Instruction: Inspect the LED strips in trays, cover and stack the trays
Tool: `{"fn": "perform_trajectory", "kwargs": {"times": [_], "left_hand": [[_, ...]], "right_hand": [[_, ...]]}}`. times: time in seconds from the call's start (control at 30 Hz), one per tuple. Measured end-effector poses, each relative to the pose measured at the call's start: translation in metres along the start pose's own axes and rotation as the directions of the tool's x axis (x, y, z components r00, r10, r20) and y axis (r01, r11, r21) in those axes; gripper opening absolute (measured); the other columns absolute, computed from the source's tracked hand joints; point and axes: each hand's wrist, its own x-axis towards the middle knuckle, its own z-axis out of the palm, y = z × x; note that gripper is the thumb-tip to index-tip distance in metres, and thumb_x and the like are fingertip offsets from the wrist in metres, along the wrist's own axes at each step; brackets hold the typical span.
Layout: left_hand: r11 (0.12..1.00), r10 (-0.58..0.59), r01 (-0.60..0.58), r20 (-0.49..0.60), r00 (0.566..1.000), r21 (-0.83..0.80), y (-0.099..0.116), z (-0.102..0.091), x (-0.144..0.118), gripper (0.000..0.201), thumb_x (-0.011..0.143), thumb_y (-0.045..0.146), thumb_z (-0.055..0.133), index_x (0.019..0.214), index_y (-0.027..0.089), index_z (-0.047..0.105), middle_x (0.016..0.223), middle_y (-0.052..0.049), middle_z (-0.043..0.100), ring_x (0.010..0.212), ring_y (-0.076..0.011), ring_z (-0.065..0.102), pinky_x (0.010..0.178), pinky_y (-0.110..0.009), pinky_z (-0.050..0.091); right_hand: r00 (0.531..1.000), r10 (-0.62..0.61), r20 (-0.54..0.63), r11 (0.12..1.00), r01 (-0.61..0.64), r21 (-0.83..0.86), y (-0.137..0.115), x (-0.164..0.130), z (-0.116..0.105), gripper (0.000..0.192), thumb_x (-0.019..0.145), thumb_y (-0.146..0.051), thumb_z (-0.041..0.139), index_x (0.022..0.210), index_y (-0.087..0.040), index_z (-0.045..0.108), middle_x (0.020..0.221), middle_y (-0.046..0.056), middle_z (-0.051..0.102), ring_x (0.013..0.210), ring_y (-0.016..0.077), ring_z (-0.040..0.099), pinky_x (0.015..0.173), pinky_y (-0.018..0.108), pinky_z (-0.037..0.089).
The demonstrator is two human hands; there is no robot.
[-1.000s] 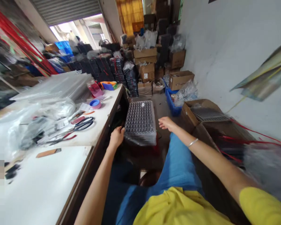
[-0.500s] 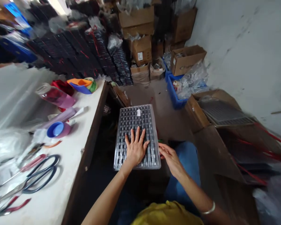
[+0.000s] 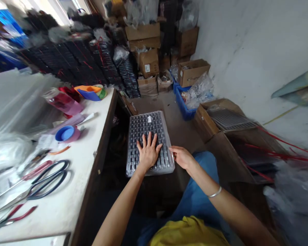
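Note:
A clear plastic tray [image 3: 133, 136] filled with rows of small dark pieces lies in front of me, beside the table, with a small white label near its far end. The side looks thick, so it may be more than one tray. My left hand [image 3: 148, 152] lies flat on top, fingers spread. At the tray's right edge is my right hand [image 3: 182, 157], its fingers bent and closed against the rim. What the tray rests on is hidden.
On the white table [image 3: 92, 160] to my left lie scissors [image 3: 48, 179], red-handled pliers [image 3: 15, 217] and tape rolls [image 3: 68, 134]. An open cardboard box [image 3: 207, 119] and a blue crate [image 3: 185, 106] stand at right. Stacked black trays [image 3: 128, 75] rise behind.
My view has shifted, and the tray appears slightly farther up. My left hand stays spread on it. The right hand's fingers have moved up along the tray's right edge.

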Motion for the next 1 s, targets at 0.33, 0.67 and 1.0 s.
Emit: {"fn": "perform_trajectory", "kwargs": {"times": [0.33,0.67,1.0], "left_hand": [[1.0,-0.002,0.002,-0.048,0.999,0.0,-0.001,0.0,-0.001,0.059,0.093,0.055,0.025,0.147,0.03,0.023,0.156,-0.002,0.02,0.143,-0.0338,0.014,0.11,-0.064,0.013],[1.0,0.002,-0.002,-0.013,1.0,0.003,0.0,-0.002,0.0,0.06,0.093,0.055,0.022,0.147,0.029,0.025,0.156,-0.002,0.019,0.142,-0.035,0.013,0.109,-0.065,0.013],[0.999,-0.002,0.001,-0.032,0.999,-0.035,0.002,0.001,0.001,0.061,0.092,0.056,0.026,0.146,0.028,0.027,0.156,-0.003,0.02,0.142,-0.0358,0.012,0.109,-0.066,0.01]], "right_hand": [[0.995,0.028,0.094,0.998,-0.033,0.056,-0.005,-0.001,-0.001,0.025,0.069,-0.034,0.076,0.073,-0.015,0.061,0.066,-0.003,0.06,0.057,0.0095,0.054,0.055,0.023,0.042],[0.997,-0.069,0.039,0.985,0.074,-0.155,-0.006,-0.006,-0.003,0.037,0.059,-0.047,0.075,0.073,-0.015,0.062,0.07,0.003,0.061,0.06,0.0125,0.054,0.056,0.027,0.043],[0.901,-0.43,-0.052,0.598,0.241,-0.765,0.01,-0.002,0.019,0.049,0.079,-0.012,0.048,0.126,-0.023,0.056,0.128,0.01,0.047,0.12,0.024,0.044,0.103,0.043,0.034]]}}
